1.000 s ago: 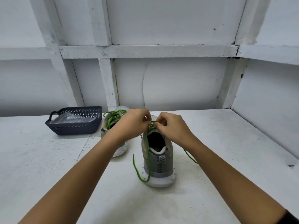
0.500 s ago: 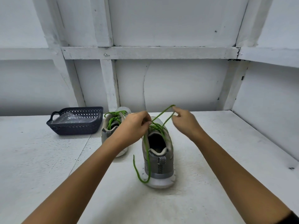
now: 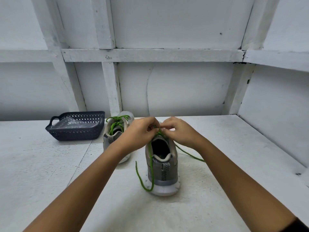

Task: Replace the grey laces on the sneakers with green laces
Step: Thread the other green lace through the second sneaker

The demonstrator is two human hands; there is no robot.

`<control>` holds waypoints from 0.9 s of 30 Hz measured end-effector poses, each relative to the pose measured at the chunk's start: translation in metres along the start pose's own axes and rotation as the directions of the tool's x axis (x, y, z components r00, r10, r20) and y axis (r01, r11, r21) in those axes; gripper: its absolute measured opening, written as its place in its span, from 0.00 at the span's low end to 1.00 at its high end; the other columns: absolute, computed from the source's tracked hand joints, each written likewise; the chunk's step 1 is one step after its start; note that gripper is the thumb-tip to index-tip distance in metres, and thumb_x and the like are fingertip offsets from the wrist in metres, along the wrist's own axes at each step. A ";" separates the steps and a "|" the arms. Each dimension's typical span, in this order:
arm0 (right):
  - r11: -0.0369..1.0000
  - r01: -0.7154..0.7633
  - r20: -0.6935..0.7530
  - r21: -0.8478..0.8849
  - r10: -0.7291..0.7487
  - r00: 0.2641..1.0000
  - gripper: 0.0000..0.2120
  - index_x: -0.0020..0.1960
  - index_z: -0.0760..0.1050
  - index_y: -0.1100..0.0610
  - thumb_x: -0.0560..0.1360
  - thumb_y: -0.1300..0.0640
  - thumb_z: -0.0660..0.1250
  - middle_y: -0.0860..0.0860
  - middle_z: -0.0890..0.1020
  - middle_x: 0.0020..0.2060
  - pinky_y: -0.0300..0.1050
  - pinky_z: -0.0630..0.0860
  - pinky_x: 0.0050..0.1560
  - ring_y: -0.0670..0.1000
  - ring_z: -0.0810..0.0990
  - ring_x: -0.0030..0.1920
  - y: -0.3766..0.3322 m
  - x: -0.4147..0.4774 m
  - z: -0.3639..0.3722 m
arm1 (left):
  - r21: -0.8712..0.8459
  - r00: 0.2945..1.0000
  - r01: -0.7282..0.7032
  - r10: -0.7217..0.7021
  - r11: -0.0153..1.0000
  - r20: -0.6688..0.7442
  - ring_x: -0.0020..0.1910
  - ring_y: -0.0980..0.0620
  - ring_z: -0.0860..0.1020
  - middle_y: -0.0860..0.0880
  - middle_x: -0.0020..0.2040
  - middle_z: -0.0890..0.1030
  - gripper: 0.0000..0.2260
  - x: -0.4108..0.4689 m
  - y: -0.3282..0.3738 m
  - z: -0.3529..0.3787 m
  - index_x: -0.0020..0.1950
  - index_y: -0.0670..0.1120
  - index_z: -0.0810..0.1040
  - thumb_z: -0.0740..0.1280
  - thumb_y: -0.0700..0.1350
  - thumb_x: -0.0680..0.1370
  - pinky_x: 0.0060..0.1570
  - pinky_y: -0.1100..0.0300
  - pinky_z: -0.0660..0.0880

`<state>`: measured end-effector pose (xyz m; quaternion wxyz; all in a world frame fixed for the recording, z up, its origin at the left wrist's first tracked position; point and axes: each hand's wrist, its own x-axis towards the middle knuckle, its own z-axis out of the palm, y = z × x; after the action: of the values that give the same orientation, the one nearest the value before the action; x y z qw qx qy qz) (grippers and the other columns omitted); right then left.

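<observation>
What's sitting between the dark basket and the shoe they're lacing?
The other grey sneaker, already green-laced, stands between the basket and the near sneaker; the head view shows it.

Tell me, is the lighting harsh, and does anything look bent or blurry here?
Head view: light soft and even, no glare, faint shadow by the near sneaker; head view: wide lens splays the wall posts; head view: fingers pinching the green lace look slightly soft.
</observation>
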<state>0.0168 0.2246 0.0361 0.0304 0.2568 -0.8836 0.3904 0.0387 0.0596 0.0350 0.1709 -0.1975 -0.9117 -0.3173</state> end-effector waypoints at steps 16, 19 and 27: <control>0.975 -0.217 -0.197 0.047 0.222 0.955 0.06 0.40 0.78 0.55 0.75 0.58 0.65 0.44 0.77 0.31 0.32 0.68 0.32 0.42 0.74 0.33 0.040 -0.026 -0.006 | 0.185 0.911 0.236 -0.283 0.954 0.300 0.42 0.51 0.77 0.51 0.44 0.77 0.09 -0.026 -0.017 -0.017 0.52 0.45 0.78 0.59 0.45 0.81 0.45 0.59 0.73; 0.957 -0.265 -0.221 0.115 0.285 0.933 0.10 0.39 0.77 0.59 0.76 0.55 0.65 0.48 0.75 0.29 0.40 0.70 0.37 0.48 0.74 0.33 0.042 -0.028 0.000 | 0.010 0.873 0.419 -0.406 0.908 0.269 0.35 0.50 0.78 0.48 0.38 0.75 0.12 -0.031 -0.025 -0.017 0.42 0.45 0.75 0.58 0.48 0.82 0.46 0.52 0.77; 0.507 -0.078 -0.118 0.859 0.344 0.931 0.12 0.40 0.73 0.58 0.78 0.53 0.62 0.52 0.82 0.37 0.41 0.76 0.32 0.47 0.77 0.29 0.016 -0.021 -0.001 | -0.847 0.852 0.235 -0.520 0.477 -0.057 0.49 0.51 0.78 0.47 0.45 0.80 0.11 -0.013 -0.005 -0.006 0.42 0.44 0.76 0.60 0.47 0.81 0.54 0.53 0.74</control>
<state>0.0270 0.2437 0.0210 -0.0234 0.0719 -0.5967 0.7989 0.0490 0.0483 0.0313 0.1241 0.0071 -0.6425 -0.7562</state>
